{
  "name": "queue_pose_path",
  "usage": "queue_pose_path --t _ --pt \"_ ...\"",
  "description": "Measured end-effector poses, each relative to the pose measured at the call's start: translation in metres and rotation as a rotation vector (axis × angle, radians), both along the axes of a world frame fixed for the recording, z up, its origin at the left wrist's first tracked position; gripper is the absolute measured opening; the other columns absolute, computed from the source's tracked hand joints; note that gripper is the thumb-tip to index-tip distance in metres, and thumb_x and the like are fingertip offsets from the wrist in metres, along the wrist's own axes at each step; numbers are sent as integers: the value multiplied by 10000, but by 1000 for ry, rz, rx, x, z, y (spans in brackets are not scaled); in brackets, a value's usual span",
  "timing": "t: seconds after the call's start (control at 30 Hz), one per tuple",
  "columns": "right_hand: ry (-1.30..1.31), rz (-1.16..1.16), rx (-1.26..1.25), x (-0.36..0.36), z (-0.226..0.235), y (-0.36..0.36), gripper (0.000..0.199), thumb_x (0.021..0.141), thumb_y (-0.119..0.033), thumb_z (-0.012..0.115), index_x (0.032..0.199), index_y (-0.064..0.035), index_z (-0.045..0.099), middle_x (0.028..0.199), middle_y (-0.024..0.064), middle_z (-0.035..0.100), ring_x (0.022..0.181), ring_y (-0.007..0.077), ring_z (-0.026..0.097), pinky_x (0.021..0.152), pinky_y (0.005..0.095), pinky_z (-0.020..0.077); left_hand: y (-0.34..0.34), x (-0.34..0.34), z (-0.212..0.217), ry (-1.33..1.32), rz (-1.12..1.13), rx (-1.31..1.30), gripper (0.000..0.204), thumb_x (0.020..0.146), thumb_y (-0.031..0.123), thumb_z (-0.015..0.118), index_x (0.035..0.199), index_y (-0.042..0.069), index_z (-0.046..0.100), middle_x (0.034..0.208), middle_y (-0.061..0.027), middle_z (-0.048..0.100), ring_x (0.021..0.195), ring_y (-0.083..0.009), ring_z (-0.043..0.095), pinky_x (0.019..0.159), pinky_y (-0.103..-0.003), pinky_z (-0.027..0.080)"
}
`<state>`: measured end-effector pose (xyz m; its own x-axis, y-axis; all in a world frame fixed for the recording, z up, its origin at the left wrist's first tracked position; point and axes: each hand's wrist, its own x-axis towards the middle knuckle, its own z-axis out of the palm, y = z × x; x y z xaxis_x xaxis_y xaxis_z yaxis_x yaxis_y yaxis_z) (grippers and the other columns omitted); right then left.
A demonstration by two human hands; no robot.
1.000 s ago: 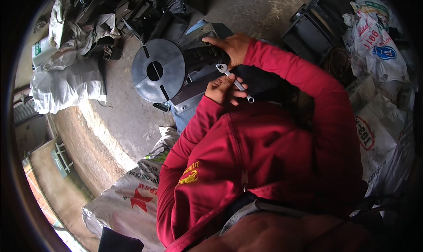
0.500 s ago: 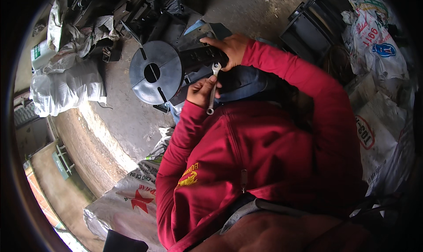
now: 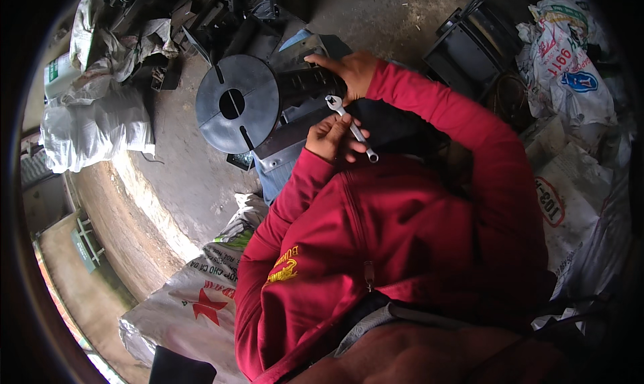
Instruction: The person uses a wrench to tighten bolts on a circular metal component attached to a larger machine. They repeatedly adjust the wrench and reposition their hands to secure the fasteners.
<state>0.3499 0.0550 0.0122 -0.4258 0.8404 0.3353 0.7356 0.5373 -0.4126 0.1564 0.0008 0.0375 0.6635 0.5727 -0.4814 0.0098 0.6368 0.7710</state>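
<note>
At the far left, a heap of pale sacks (image 3: 94, 125) lies against the curved edge of a concrete floor (image 3: 168, 176), which drops to a lower strip of ground beyond it. Bare concrete runs between the sacks and the round dark metal disc (image 3: 235, 103), the widest open room on that side. The disc stands on edge, with a hole at its middle and slots cut toward its rim; its lower rim sits close to a grey metal plate (image 3: 282, 159). Above it, dark scrap parts (image 3: 221, 15) crowd the top edge.

Just right of the disc, the left hand (image 3: 330, 137) is closed around the shank of a silver wrench (image 3: 351, 128), whose open jaw end points up toward the dark machine body (image 3: 308, 85) and whose other end sticks out below the fingers. The right hand (image 3: 349, 70) grips the top of that machine body, fingers curled over its edge, near the wrench head. Both red sleeves (image 3: 429, 203) fill the middle.

To the right stand a black crate (image 3: 473, 45) and printed white sacks (image 3: 567, 75), leaving little free floor.
</note>
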Motion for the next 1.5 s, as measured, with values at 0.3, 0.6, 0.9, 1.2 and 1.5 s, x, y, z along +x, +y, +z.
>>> queue_pose_path --t 0.3,0.6,0.9,1.2,1.5 --pt "30 -25 -42 -2 -4 1 1009 563 -446 768 1393 -240 232 750 100 646 652 321 645 564 410 512 3 22 3 -61 132 -120 355 935 344 497 1026 6 553 931 -149 660 715 -188 669 469 -245 511" --pt "-23 -25 -16 -4 4 -1 1009 565 -347 779 1397 -188 232 737 96 643 642 308 642 559 395 527 23 -33 1 129 -39 295 273 936 300 524 918 42 613 599 12 546 487 -50 462 489 -179 330" --pt "731 -209 -494 -1 19 -95 256 847 -264 626 1016 -72 628 512 -82 354 426 22 351 405 203 286 -11 -34 2 -139 2 -67 232 961 185 438 1055 11 558 555 -10 477 437 -81 447 434 -208 389" --pt "1992 167 -1623 -45 24 -100 540 954 -344 356 1343 31 358 1337 173 443 1252 278 421 995 383 401 -15 -79 28 39 183 755 116 858 23 559 952 3 625 855 -35 609 745 -93 554 670 -230 439" --pt "1997 35 -1671 -101 26 -78 510 957 -374 364 1244 28 488 1212 155 521 1085 261 515 974 404 415 -17 -84 26 471 108 1337 353 681 62 723 1027 109 667 863 -79 600 731 -214 624 621 -297 502"
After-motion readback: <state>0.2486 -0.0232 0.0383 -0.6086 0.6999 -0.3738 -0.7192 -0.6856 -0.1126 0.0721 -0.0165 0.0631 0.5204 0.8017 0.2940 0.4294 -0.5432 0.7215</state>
